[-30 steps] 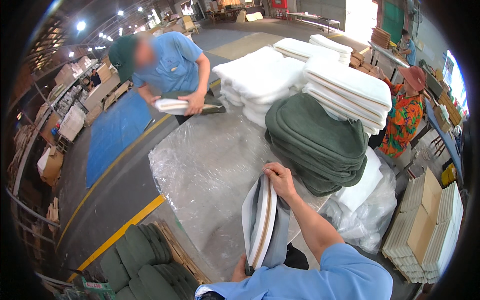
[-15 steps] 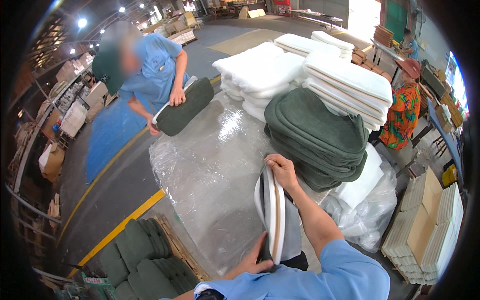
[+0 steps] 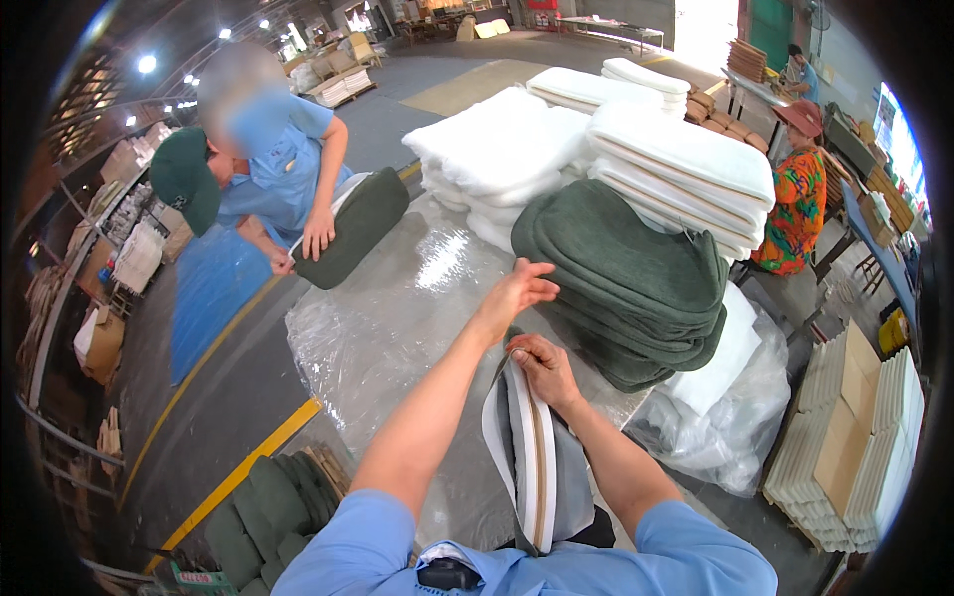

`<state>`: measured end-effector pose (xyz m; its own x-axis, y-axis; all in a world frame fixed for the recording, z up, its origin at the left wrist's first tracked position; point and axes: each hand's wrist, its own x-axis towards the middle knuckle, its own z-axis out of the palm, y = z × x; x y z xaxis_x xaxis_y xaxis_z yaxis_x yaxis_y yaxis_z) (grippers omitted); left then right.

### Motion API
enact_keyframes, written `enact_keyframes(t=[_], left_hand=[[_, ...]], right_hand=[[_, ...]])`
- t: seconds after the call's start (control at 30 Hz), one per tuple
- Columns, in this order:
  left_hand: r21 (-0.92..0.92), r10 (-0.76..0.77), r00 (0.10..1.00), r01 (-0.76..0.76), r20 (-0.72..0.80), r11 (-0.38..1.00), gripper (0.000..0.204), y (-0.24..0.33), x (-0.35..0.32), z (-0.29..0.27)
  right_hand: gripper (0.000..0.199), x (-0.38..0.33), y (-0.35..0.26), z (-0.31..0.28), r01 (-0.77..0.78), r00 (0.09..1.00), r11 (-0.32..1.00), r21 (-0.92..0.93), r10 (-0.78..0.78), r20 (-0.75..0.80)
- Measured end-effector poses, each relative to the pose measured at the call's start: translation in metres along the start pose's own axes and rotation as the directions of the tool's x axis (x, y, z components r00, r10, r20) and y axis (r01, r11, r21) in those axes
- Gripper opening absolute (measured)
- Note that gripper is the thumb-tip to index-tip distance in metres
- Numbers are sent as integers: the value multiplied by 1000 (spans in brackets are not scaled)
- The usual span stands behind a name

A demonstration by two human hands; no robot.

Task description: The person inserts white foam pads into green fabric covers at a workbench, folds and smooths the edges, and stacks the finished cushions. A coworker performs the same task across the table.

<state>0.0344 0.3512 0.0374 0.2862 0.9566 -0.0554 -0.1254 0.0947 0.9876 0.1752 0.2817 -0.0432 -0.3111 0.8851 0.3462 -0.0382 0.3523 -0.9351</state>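
A cushion (image 3: 537, 457) stands on edge against my body, its white layers and a tan strip showing between grey and dark green cover fabric. At its far end, my right hand (image 3: 545, 370) is closed, pinching the edge of the cover. My left hand (image 3: 515, 298) is held just beyond it, fingers apart and holding nothing, close to a stack of dark green fabric covers (image 3: 621, 253). Whether the left fingers touch the stack I cannot tell. The near end of the cushion is partly hidden by my shirt.
Plastic film covers the table (image 3: 388, 338). White pads (image 3: 686, 164) are piled behind the green stack. Across the table, a co-worker (image 3: 273, 149) handles a green-covered cushion (image 3: 353, 228). Green cushions (image 3: 268, 507) lie at lower left; pale stacked panels (image 3: 845, 447) stand at right.
My left hand has left the cushion's near end and reached forward past my right hand, opening. The right hand keeps its pinch, slightly nearer me. The co-worker's cushion has shifted slightly.
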Motion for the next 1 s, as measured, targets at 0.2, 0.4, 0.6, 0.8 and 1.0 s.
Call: enact_keyframes(t=[0.2,0.4,0.6,0.8,1.0], left_hand=[[454,-321,930,212,177,865,88,-37,28,28],[597,-266,953,128,148,792,81,-31,7,33],[-320,-117,992,100,-36,942,58,-32,2,12],[114,-135,991,133,10,985,46,-71,-14,-42],[-118,-85,996,83,-16,990,54,-86,-28,-22]], right_hand=[[12,-11,27,-5,-131,989,981,140,140,-54],[9,-24,35,-1,-16,998,1000,1,16,-60],[7,-16,17,-7,-16,999,999,-51,14,-46],[7,-16,2,-1,-17,999,1000,23,18,-33],[10,-14,9,-8,-10,997,1000,25,11,-72]])
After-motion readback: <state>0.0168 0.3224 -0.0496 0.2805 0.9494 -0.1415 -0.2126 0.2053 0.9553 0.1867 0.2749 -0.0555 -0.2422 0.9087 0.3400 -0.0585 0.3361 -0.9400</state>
